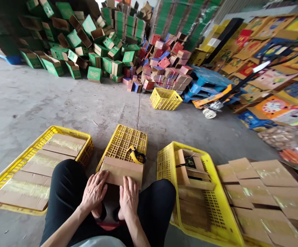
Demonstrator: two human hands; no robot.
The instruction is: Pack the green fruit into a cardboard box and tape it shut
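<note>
Pressing down with fingers spread flat, the left hand (pixel 95 192) and the right hand (pixel 128 196) lay side by side on the near edge of a flat cardboard box (pixel 122 170), gripping nothing. The box rested on an upturned yellow crate (pixel 124 139) between the person's knees, with a tape dispenser (pixel 136 155) just behind it. Yellow crates of cardboard stood on the floor (pixel 36 99) at either side.
</note>
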